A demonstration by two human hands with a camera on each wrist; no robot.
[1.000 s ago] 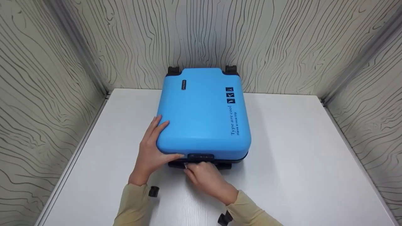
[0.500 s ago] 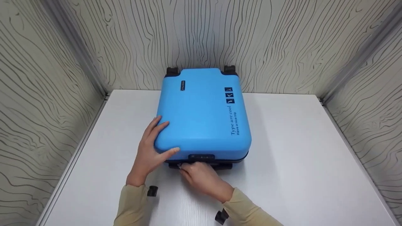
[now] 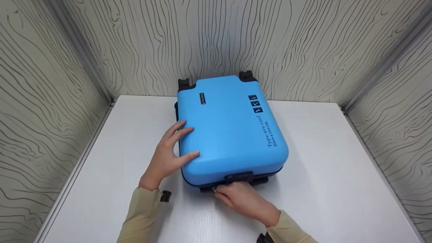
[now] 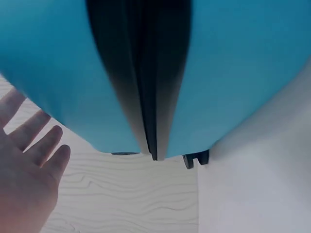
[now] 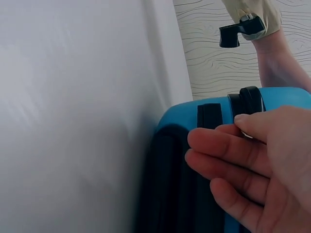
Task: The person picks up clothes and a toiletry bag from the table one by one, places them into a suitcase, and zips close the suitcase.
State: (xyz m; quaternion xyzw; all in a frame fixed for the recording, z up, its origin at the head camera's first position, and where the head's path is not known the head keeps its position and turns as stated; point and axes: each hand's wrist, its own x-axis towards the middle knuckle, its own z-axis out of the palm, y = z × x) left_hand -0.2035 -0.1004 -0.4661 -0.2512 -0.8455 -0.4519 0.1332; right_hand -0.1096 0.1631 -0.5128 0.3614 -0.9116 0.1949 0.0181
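Note:
A bright blue hard-shell suitcase (image 3: 226,125) lies flat on the white table, turned slightly askew, its wheels at the back. My left hand (image 3: 165,158) rests on its left edge, fingers and thumb spread over the lid; in the left wrist view that hand (image 4: 29,160) lies beside the blue shell. At the front seam, below the black lock (image 3: 239,176), my right hand (image 3: 244,200) pinches a small metal zipper pull (image 3: 214,189) between thumb and forefinger. In the right wrist view the other fingers of the right hand (image 5: 248,165) are loosely bent near the dark side handle.
The white table (image 3: 337,168) runs to the patterned back wall (image 3: 216,37) and side walls. Black wheels (image 3: 248,75) of the suitcase stand close to the back wall. A black camera mount (image 3: 165,196) sticks out from the left sleeve.
The suitcase has swung, its front end shifting to the right and toward me. My right hand went left along the seam, then right with the case. My left hand stayed on the left edge.

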